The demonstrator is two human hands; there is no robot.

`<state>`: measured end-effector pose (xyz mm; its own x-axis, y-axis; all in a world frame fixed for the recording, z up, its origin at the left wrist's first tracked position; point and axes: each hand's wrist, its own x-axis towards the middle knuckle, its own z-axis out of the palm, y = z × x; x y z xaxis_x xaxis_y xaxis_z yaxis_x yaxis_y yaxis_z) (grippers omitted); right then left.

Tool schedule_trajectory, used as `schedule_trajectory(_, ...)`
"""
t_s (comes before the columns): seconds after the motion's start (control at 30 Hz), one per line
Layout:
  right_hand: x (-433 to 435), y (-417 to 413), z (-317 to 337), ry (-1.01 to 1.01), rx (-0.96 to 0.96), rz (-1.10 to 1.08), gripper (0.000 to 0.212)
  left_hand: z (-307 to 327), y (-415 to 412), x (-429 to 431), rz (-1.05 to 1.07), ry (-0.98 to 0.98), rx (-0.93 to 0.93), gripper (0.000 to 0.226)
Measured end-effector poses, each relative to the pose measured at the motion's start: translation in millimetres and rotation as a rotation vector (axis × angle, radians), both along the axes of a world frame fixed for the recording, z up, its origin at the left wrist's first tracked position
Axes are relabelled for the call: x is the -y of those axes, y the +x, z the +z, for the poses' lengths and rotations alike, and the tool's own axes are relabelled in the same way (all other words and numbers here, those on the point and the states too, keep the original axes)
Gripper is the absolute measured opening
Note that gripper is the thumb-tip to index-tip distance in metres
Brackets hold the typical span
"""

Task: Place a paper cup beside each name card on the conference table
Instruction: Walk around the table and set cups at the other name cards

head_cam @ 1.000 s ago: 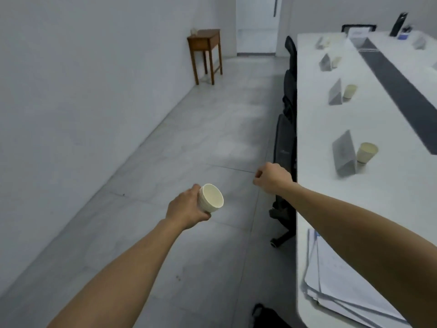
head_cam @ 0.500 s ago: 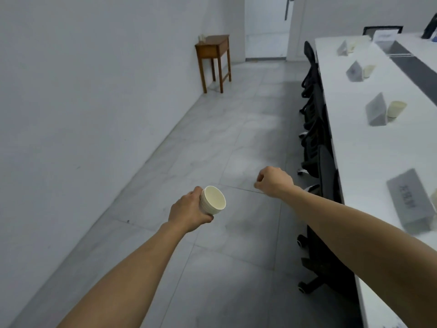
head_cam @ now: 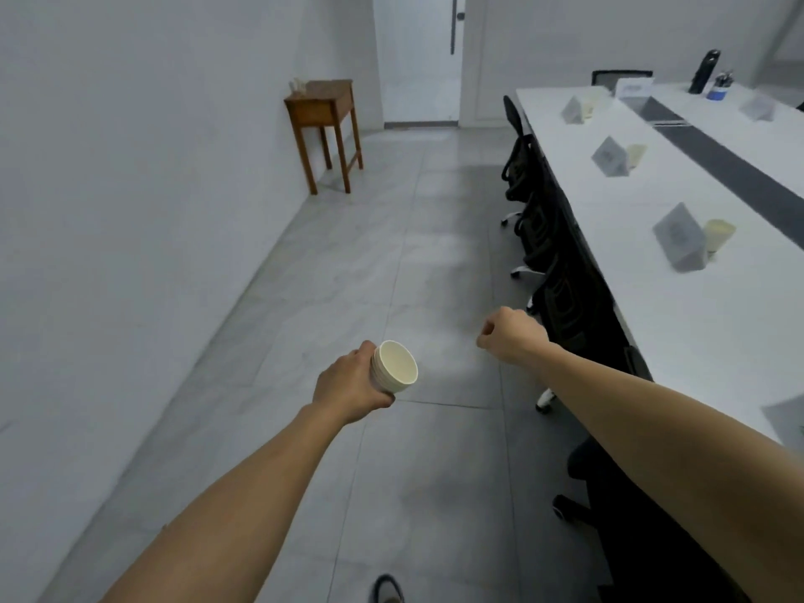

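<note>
The left hand point(head_cam: 352, 387) grips a nested stack of paper cups point(head_cam: 393, 367) above the grey floor point(head_cam: 348, 263), mouth tilted toward the camera. The right hand point(head_cam: 511, 335) is curled, empty. To the right, a white surface point(head_cam: 609, 254) carries name cards — the nearest clear one point(head_cam: 678, 237) has a cup point(head_cam: 718, 232) just beside it.

Cream cups point(head_cam: 393, 368); white table point(head_cam: 678, 315), dark stripe point(head_cam: 718, 163); grey cards point(head_cam: 678, 237), seemingly.

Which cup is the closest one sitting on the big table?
Find the long white conference table on the right. Along its near edge stand grey name cards, each with a cream cup. Yours is the paper cup beside the nearest fully visible name card, looking biggest.
</note>
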<state>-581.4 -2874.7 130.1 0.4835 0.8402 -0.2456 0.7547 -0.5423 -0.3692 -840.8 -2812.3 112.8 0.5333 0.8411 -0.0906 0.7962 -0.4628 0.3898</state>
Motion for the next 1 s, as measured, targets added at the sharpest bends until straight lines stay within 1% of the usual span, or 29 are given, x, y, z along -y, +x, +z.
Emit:
schedule_trajectory(0.2, -111.6, 25.9, 21.9, 0.031, -0.012, -0.103, 0.018, 25.5, 42.6, -149.1, -0.109, 0.014, -0.004, 0.064)
schedule_trajectory(0.27, -138.6, 39.4, 28.5, 0.038, -0.002, -0.132, 0.018, 28.9, 60.7, -181.8, -0.144, 0.014, 0.003, 0.065)
schedule_trajectory(0.4, -207.8, 79.0, 26.5, 0.040, 0.009, -0.182, 0.019, 18.9, 106.9, -260.6, -0.200, 0.010, 0.005, 0.065)
schedule_trajectory(0.53, -288.2, 130.5, 6.5, 0.014, 0.003, -0.204, 0.018, 0.9, 158.7, -345.3, -0.219, 0.000, -0.007, 0.064)
schedule_trajectory(0.63, -358.4, 174.5, -4.9, 0.006, -0.014, -0.212, 0.019, -2.4, 199.8, -414.6, -0.220, -0.007, -0.024, 0.063)
schedule_trajectory(0.77, -455.4, 229.5, 9.8, -0.008, -0.018, -0.183, 0.018, 12.0, 247.9, -510.5, -0.199, 0.010, -0.013, 0.062)
schedule_trajectory(0.87, -527.1, 259.6, 23.2, -0.002, 0.006, -0.151, 0.017, 21.9, 272.2, -578.0, -0.163, 0.039, -0.002, 0.064)
schedule_trajectory(1.0, -632.0, 290.2, 22.2, -0.017, 0.028, -0.093, 0.017, 13.4, 299.6, -675.8, -0.140, 0.043, -0.024, 0.064)
